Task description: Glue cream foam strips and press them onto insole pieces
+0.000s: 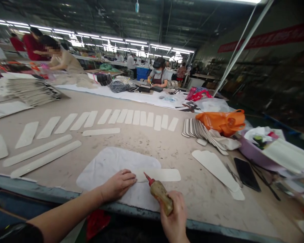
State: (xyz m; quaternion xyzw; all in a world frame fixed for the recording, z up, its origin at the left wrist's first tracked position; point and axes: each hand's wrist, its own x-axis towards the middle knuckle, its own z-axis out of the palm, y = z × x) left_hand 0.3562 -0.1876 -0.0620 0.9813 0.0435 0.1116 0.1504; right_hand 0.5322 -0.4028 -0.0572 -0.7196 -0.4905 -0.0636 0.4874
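My right hand (174,212) is wrapped round a squeeze glue bottle (159,194), brownish and stained, with a red pointed nozzle. The bottle tilts up and to the left, its tip over a pale strip-shaped piece (164,174) with rounded corners. My left hand (119,184) lies flat, palm down, with its fingertips on the left end of that strip. Beneath the strip and hand is a white cloth (111,162) spread at the table's near edge. Whether the tip touches the strip, I cannot tell.
Several pale pieces (136,117) lie in a curved row across the table (142,141), with longer strips (48,158) at left. To the right are stacked pieces (200,131), an orange bag (221,121), a phone (247,173) and a purple basin (253,152). Co-workers sit beyond.
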